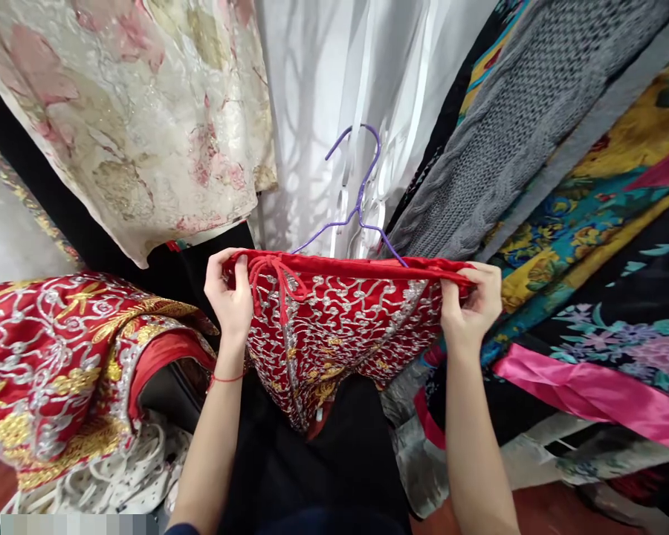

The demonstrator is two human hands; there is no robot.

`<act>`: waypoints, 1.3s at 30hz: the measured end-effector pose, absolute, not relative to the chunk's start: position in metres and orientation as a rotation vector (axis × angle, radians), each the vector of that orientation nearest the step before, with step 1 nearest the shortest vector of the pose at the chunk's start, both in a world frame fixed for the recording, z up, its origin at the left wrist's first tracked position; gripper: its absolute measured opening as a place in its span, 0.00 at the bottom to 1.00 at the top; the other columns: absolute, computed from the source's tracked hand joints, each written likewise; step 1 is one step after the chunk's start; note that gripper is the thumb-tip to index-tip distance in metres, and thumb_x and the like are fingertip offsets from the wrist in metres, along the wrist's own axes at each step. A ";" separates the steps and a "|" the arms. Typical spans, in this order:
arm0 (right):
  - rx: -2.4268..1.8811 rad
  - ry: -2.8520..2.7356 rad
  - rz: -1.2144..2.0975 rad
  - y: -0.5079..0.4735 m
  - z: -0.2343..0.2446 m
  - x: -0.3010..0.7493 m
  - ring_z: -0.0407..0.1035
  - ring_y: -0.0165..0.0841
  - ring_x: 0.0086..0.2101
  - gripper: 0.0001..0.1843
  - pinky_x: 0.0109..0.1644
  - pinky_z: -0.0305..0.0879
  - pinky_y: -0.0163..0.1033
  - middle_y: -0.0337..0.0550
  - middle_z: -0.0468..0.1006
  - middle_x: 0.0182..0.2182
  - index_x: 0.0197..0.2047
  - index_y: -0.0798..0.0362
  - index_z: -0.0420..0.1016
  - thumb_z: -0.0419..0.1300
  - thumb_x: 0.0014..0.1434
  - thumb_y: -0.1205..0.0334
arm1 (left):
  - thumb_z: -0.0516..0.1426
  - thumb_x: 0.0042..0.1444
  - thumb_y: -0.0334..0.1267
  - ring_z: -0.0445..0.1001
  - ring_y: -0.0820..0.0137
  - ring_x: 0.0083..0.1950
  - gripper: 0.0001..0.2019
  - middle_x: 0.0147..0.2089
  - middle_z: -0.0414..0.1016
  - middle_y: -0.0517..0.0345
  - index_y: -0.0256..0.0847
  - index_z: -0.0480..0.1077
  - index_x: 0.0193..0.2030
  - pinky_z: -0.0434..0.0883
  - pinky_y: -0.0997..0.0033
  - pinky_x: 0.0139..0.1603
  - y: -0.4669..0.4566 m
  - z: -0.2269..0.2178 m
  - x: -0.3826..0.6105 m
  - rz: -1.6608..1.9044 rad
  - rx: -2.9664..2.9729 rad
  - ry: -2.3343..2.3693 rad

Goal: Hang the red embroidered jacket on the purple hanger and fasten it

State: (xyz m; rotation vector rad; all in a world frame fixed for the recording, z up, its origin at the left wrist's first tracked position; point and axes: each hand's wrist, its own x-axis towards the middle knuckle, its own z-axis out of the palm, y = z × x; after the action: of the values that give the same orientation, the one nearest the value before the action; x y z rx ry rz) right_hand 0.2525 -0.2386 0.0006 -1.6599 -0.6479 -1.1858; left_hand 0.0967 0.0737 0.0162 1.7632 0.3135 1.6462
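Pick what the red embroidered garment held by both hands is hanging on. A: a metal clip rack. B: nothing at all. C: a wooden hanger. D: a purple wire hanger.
D: the purple wire hanger rises from the waistband of the red embroidered garment, which the left hand and right hand grip at each end.

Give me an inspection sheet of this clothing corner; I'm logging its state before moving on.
Surface: nothing seen; garments fill the view.
Job's things: red embroidered garment draped over a purple hanger, held stretched at its top edge.
Clutter: a second red and gold embroidered garment lies at left, over white straps.
Hands: left hand and right hand each pinch a top corner of the garment; a red thread circles the left wrist.
Cables: nothing seen.
Surroundings: floral cream fabric, white cloth, grey knit, colourful floral prints and pink satin hang about.
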 end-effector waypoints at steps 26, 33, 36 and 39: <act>-1.907 -0.420 -1.382 -0.185 0.003 0.236 0.61 0.61 0.56 0.20 0.58 0.53 0.69 0.65 0.68 0.52 0.50 0.55 0.69 0.56 0.52 0.68 | 0.53 0.67 0.39 0.65 0.61 0.69 0.22 0.67 0.67 0.44 0.43 0.60 0.66 0.61 0.53 0.71 0.041 -0.027 0.044 1.388 1.986 0.344; -1.691 -1.726 -0.968 -0.045 0.058 0.101 0.65 0.46 0.54 0.15 0.58 0.61 0.56 0.52 0.72 0.52 0.53 0.49 0.69 0.55 0.63 0.66 | 0.54 0.66 0.45 0.80 0.63 0.53 0.12 0.51 0.80 0.49 0.45 0.71 0.51 0.75 0.59 0.59 -0.001 -0.080 -0.007 0.959 1.490 0.427; -1.627 -2.273 -0.786 0.008 0.059 0.051 0.65 0.45 0.54 0.10 0.54 0.64 0.52 0.51 0.74 0.52 0.51 0.49 0.71 0.54 0.68 0.61 | 0.59 0.59 0.49 0.81 0.57 0.52 0.15 0.47 0.82 0.47 0.42 0.72 0.46 0.77 0.56 0.56 0.006 -0.092 -0.018 0.998 1.337 0.571; -1.654 -2.432 -0.770 0.035 0.054 0.025 0.65 0.42 0.53 0.11 0.53 0.63 0.50 0.51 0.73 0.54 0.50 0.51 0.71 0.49 0.71 0.66 | 0.61 0.55 0.51 0.79 0.54 0.55 0.18 0.48 0.82 0.46 0.40 0.74 0.44 0.76 0.55 0.57 0.023 -0.094 -0.032 1.093 1.230 0.686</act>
State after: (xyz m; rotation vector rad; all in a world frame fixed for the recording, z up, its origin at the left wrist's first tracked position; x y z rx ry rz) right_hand 0.0254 0.0351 0.0536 -1.6541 -2.4319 -0.7697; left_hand -0.0317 0.0229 -0.0942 1.2296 0.6855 1.0934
